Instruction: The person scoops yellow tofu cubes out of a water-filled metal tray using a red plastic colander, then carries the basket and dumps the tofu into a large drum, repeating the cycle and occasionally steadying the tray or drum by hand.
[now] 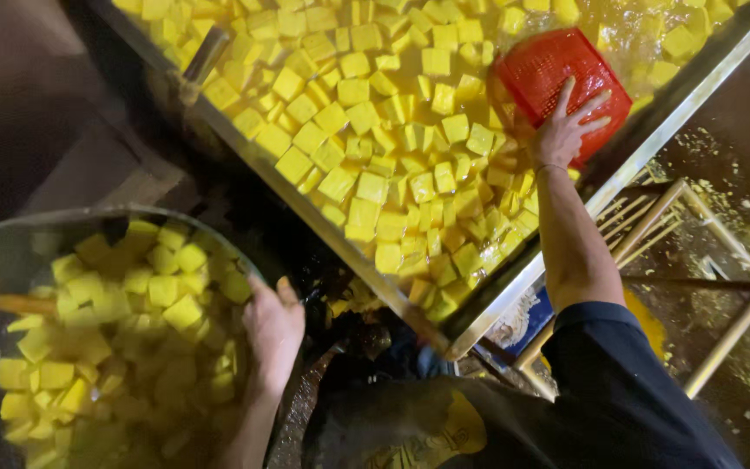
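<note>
My right hand reaches into a long metal trough and grips the rim of a red plastic basket that lies tilted in yellow liquid. Several yellow cubes float all through the trough, packed close to the basket. My left hand rests on the right rim of a big round metal pot at the lower left, fingers curled over the edge. That pot also holds several yellow cubes in liquid.
A wooden handle pokes into the pot from the left. A pale metal frame stand sits on the stained, wet floor at the right. A dark apron with a yellow print covers my front.
</note>
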